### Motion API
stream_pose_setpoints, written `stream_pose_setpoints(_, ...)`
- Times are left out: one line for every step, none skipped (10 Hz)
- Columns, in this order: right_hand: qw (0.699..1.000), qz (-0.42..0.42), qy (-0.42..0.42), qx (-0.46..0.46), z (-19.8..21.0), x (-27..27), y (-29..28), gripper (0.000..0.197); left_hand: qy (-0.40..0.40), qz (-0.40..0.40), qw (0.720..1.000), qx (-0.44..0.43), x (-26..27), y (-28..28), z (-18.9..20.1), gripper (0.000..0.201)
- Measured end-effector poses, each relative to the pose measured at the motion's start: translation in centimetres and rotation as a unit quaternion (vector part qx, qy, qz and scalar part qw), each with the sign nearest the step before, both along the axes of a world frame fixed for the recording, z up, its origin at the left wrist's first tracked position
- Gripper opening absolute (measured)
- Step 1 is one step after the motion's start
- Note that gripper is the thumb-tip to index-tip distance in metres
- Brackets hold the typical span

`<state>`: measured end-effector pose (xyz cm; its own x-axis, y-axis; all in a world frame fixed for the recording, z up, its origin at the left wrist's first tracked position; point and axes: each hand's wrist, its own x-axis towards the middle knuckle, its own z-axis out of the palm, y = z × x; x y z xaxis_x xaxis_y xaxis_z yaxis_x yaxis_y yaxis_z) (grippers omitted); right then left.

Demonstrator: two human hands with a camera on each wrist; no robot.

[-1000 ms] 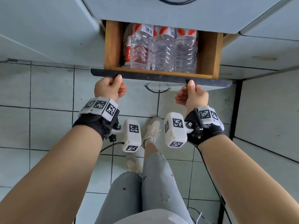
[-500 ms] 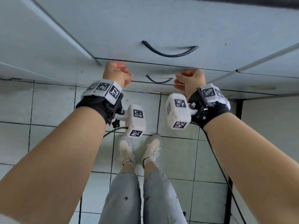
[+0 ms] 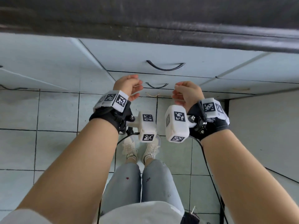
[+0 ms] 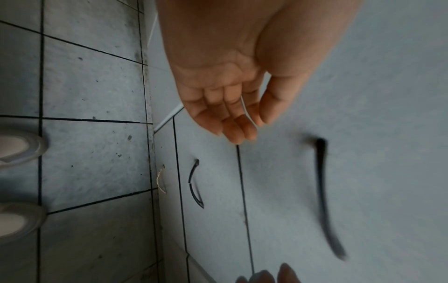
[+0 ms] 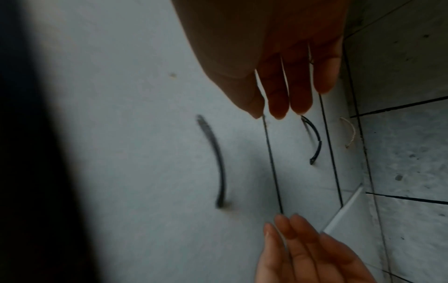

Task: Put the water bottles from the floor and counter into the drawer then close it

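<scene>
- Nearest, two pale shoes (image 3: 140,149) stand on the tiled floor (image 3: 53,113).
- The left hand (image 3: 127,86) hangs empty before the cabinet, fingers loosely extended.
- The right hand (image 3: 187,92) is beside it, likewise relaxed and holding nothing.
- Behind them the drawer (image 3: 182,85) sits flush in the cabinet front, its dark handle (image 3: 156,86) between the hands.
- No water bottles show.
- Farthest, the dark bench (image 3: 145,21) edge overhangs.

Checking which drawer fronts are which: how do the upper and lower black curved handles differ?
The upper black curved handle looks longer and whole; the lower black curved handle looks shorter, with a pale break partway along it in the wrist views. Both arc the same way on closed pale blue drawer fronts, untouched by either hand.
</scene>
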<state>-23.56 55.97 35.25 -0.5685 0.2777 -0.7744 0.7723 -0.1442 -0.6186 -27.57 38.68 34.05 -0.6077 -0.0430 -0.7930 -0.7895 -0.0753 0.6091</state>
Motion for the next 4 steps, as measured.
stream_pose_setpoints(0.999,0.003,0.035,0.004,6.1,1.4,-0.6,0.02,-0.01,-0.013,1.0,0.012,0.8,-0.4,4.4,0.018)
stream_pose_setpoints(0.992,-0.007,0.128,0.011,13.9,2.2,-1.0,0.021,-0.023,-0.022,0.999,0.031,1.1,-0.8,9.0,0.019)
stream_pose_setpoints(0.956,-0.025,0.291,0.013,24.2,2.8,-0.7,0.019,-0.013,-0.051,0.997,0.048,1.5,-0.9,13.0,0.029)
stream_pose_setpoints(0.889,-0.012,0.457,-0.034,34.0,4.4,0.1,0.015,0.015,-0.035,0.999,0.032,2.2,-1.2,15.9,0.027)
